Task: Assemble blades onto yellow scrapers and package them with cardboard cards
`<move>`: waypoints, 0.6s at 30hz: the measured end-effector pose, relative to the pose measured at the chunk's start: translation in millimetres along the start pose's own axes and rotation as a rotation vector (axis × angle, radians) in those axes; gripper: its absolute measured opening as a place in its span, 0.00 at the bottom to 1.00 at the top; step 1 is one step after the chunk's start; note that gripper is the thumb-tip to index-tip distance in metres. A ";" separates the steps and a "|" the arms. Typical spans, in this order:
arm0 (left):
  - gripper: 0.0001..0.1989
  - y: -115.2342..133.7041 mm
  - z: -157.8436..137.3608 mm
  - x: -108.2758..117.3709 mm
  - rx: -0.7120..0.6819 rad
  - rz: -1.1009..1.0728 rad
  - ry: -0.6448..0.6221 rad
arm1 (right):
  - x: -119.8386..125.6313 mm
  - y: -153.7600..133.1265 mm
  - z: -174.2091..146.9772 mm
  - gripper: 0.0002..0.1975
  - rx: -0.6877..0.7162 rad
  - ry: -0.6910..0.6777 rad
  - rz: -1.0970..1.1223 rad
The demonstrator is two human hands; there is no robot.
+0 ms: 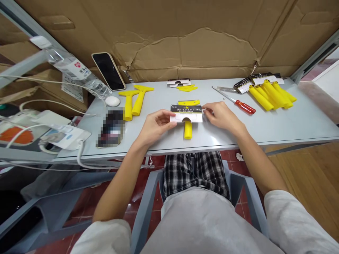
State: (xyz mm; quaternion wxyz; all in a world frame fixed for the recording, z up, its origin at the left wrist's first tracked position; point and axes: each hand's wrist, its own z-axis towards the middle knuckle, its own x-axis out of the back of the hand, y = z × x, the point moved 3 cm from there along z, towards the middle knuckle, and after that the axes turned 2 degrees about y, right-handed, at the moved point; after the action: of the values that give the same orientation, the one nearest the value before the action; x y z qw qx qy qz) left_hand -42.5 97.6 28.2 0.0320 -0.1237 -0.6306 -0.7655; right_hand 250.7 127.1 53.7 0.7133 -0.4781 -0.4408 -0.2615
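Note:
A black-and-white printed card (186,114) with a half-round cutout lies across a yellow T-shaped scraper (188,131) near the table's front edge. The scraper's wide head shows beyond the card and its round handle sticks out toward me; the part between is covered. My left hand (158,125) pinches the card's left edge between thumb and fingers. At the card's right edge, my right hand (220,114) has its fingers bent in, with the index fingertip at the upper corner. Two more yellow scrapers (137,102) lie to the left of my left hand.
Behind are more printed cards (179,83) and small yellow pieces (187,88). To the right lie a red-handled screwdriver (245,107) and several carded yellow scrapers (272,93). A phone (109,71), water bottle (76,68), white cables and a blurred-out object (111,127) occupy the left.

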 end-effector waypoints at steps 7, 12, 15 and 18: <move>0.35 -4.8 -42.3 1.5 0.022 0.000 -0.061 | -16.7 0.7 -35.6 0.24 0.036 0.037 0.133; 0.43 -8.3 -56.3 8.5 0.041 -0.041 -0.001 | -18.1 -2.7 -31.0 0.27 0.060 -0.020 0.091; 0.48 -9.2 -62.4 9.4 0.068 -0.080 -0.024 | -15.8 -10.3 -19.4 0.32 0.110 -0.083 -0.001; 0.48 -7.3 -64.7 8.2 0.093 -0.095 -0.035 | -13.9 -19.0 -0.5 0.33 0.180 -0.198 -0.077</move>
State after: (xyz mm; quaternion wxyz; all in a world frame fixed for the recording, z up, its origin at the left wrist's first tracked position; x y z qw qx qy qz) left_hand -61.6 37.0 11.8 -0.0096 -0.1054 -0.6712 -0.7337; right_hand 229.2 118.2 50.0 0.6958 -0.4184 -0.5487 -0.1994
